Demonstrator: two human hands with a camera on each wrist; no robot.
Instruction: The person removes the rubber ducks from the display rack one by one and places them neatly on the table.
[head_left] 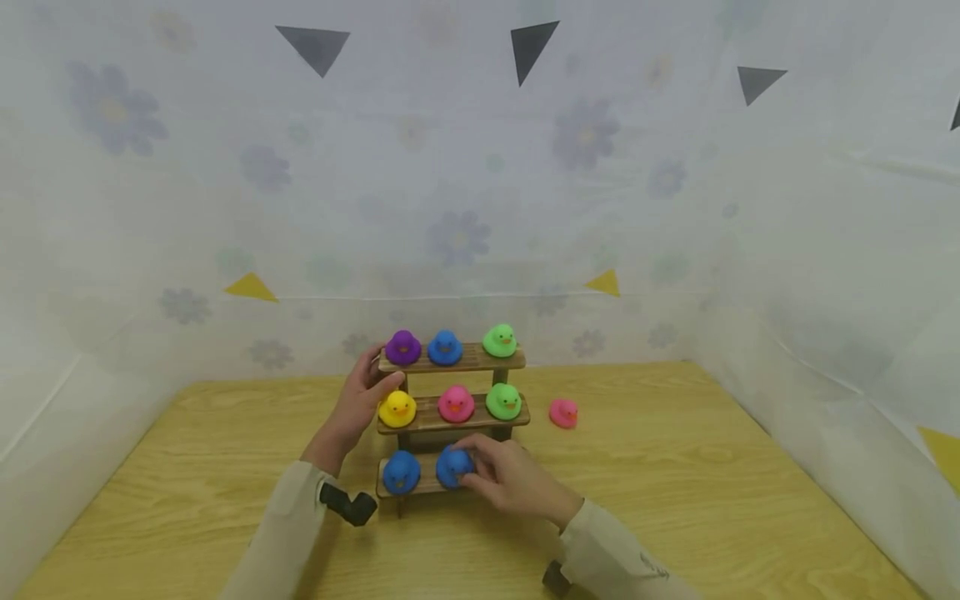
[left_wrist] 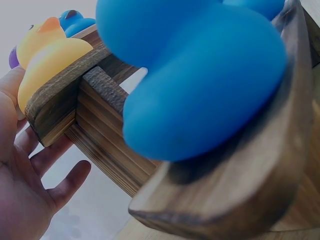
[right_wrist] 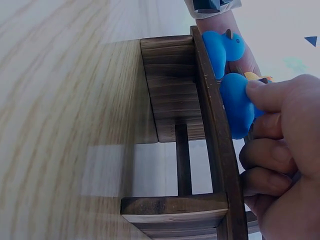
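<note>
A three-tier wooden stand [head_left: 427, 414] holds toy ducks on every shelf. My right hand [head_left: 517, 479] pinches a blue duck [head_left: 452, 467] at the middle of the bottom shelf. In the right wrist view the thumb presses on that duck, close over the shelf. Left of it sits another blue duck [head_left: 401, 473], large in the left wrist view. At the stand's left end, my left hand [head_left: 356, 408] has its fingers spread beside the upper shelves, its thumb near the yellow duck [head_left: 397, 409]. A pink duck [head_left: 456, 403] and a green duck [head_left: 503, 402] share that middle shelf.
On the top shelf are a purple duck [head_left: 402, 347], a blue duck [head_left: 445, 347] and a green duck [head_left: 500, 341]. Another pink duck [head_left: 564, 413] lies on the wooden table [head_left: 675, 467], right of the stand. Flowered white sheeting [head_left: 457, 192] surrounds the table's back and sides.
</note>
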